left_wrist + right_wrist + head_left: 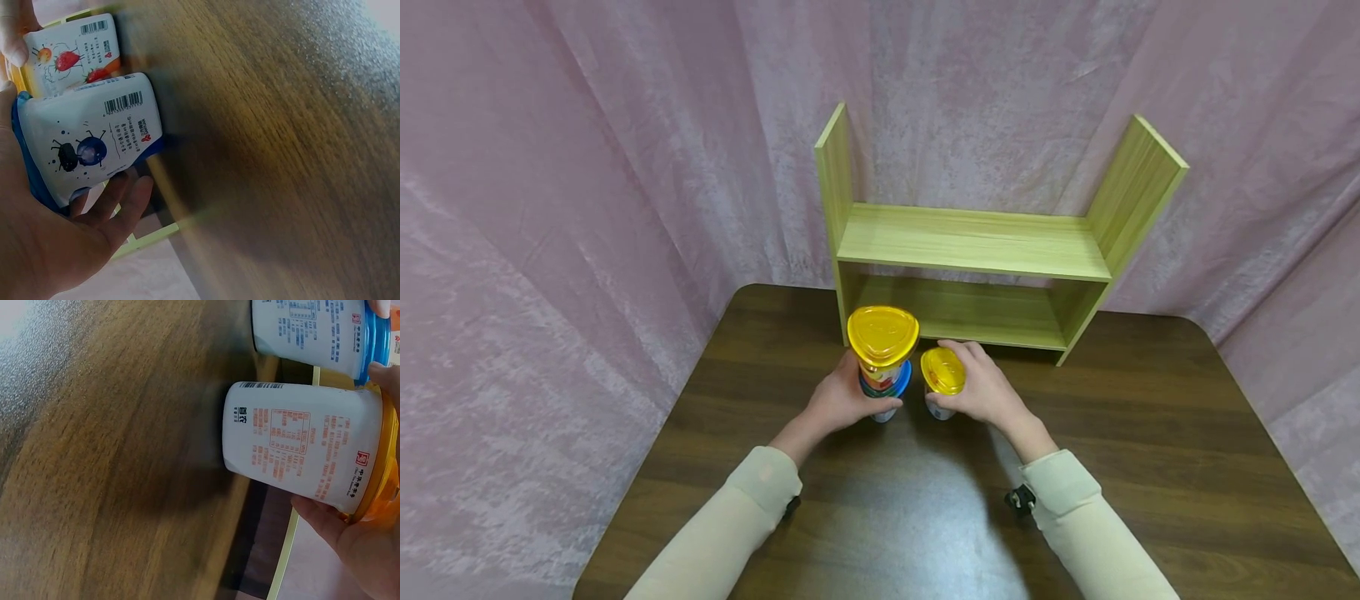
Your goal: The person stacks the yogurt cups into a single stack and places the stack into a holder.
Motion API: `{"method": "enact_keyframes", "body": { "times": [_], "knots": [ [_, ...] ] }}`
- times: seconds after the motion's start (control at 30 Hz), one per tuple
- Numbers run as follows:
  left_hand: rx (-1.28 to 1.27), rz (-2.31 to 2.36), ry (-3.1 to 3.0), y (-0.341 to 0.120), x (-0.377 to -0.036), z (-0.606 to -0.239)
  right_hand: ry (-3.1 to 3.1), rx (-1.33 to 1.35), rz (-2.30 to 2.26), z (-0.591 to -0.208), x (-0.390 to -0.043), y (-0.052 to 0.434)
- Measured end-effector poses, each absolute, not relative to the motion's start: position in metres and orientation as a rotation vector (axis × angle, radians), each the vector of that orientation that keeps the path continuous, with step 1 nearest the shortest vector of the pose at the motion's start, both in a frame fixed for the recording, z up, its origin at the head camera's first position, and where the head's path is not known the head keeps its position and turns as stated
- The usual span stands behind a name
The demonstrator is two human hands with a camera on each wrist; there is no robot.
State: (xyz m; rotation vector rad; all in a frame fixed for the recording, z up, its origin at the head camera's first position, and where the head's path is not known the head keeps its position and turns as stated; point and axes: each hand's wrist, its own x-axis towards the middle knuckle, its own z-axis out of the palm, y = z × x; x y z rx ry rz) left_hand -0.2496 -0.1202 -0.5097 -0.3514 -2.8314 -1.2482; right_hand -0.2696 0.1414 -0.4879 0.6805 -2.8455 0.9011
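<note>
My left hand [842, 398] grips a white cup with a blue lid [904, 379] and a blueberry print, its fingers around the lid end. A second cup with a yellow lid [882, 335] is stacked upright on that blue lid. In the left wrist view the blueberry cup [94, 140] fills the hand. Just to the right, my right hand [988, 390] holds another yellow-lidded cup [943, 372] from above, thumb and fingers on opposite sides of its lid. Red print covers the side of this cup [300, 447] in the right wrist view. Both held cups stand side by side, close over the tabletop.
A light wooden two-tier shelf [973, 242] with raised side panels stands at the table's back, right behind the cups. The dark wood table [1150, 467] extends to both sides. Pink curtains [625, 167] hang around it.
</note>
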Motion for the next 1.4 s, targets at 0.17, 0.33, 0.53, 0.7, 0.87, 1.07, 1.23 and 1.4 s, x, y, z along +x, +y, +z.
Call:
{"method": "enact_keyframes", "body": {
  "times": [0.17,0.33,0.53,0.7,0.87,1.07,1.23,1.4],
  "knots": [
    [-0.341,-1.231,-2.834,-0.12,-0.25,-0.512,-2.84,0.676,0.907,-0.485,-0.27,0.142],
    [-0.346,-1.232,-2.825,-0.12,-0.25,-0.512,-2.835,0.677,0.899,-0.484,-0.27,0.142],
    [-0.355,-1.239,-2.817,-0.12,-0.249,-0.511,-2.839,0.678,0.898,-0.483,-0.27,0.143],
    [-0.356,-1.258,-2.819,-0.12,-0.248,-0.508,-2.848,0.677,0.878,-0.48,-0.271,0.145],
    [-0.362,-1.258,-2.827,-0.121,-0.248,-0.507,-2.849,0.675,0.861,-0.477,-0.273,0.145],
    [-0.38,-1.249,-2.825,-0.121,-0.25,-0.508,-2.837,0.677,0.862,-0.474,-0.273,0.146],
    [-0.378,-1.222,-2.828,-0.121,-0.25,-0.509,-2.851,0.658,0.886,-0.471,-0.273,0.147],
    [-0.376,-1.214,-2.821,-0.121,-0.249,-0.508,-2.854,0.657,0.892,-0.471,-0.273,0.147]
  ]
}}
